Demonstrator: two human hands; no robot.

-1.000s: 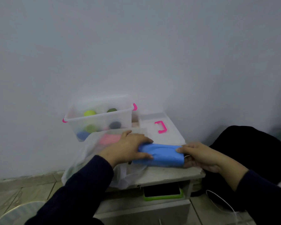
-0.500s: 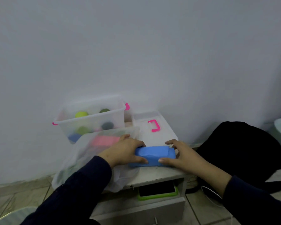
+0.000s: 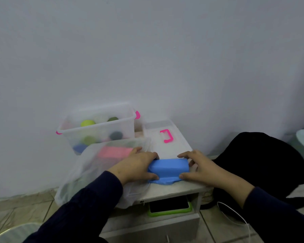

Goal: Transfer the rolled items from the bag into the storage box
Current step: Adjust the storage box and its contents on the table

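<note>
Blue roll (image 3: 168,167) shorter, both hands closer

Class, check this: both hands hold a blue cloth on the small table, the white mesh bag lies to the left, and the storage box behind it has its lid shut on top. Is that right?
Not quite. The head view shows the storage box open; its lid lies beside it on the table. The rest stands: left hand and right hand hold the blue cloth, mesh bag to the left.

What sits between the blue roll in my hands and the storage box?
The white mesh bag lies between the blue roll and the storage box, its top edge against the box's front wall. The box is open-topped, its lid lying beside it.
</note>
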